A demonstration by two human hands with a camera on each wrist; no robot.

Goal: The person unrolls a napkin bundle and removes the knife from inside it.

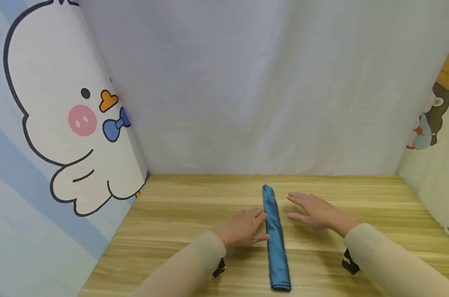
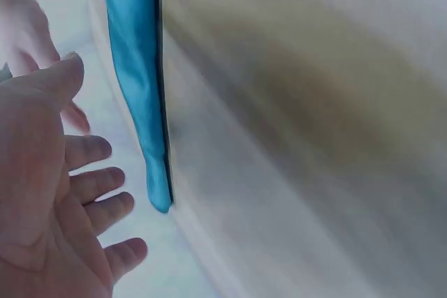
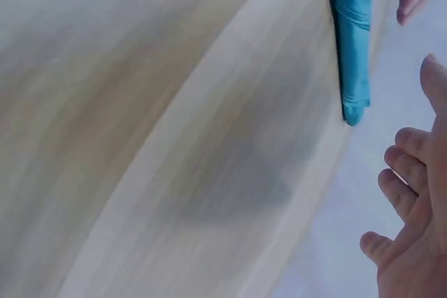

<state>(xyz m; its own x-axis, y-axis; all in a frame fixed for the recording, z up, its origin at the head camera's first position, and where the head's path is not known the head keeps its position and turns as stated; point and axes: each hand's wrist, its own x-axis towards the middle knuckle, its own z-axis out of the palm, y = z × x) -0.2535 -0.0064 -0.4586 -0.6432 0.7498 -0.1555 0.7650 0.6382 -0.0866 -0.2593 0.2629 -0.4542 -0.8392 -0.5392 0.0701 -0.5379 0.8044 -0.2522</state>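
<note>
A shiny blue satin cloth (image 1: 276,239), folded into a long narrow strip, lies on the wooden table, running away from the person. At its left side is my left hand (image 1: 243,227), fingers extended and fingertips right by the cloth's edge in the head view. My right hand (image 1: 313,210) hovers to the right of the strip's far half, fingers straight, with a gap to the fabric. Spread fingers and a palm show in the left wrist view for the left hand (image 2: 42,186), and likewise for the right hand (image 3: 415,200) in the right wrist view. Neither hand holds anything.
The wood-grain table (image 1: 165,222) ends at a pale curtain (image 1: 269,103) behind. A cartoon-printed cloth wall (image 1: 61,82) stands on the left, and another printed wall (image 1: 432,165) on the right. Both wrists carry small black straps.
</note>
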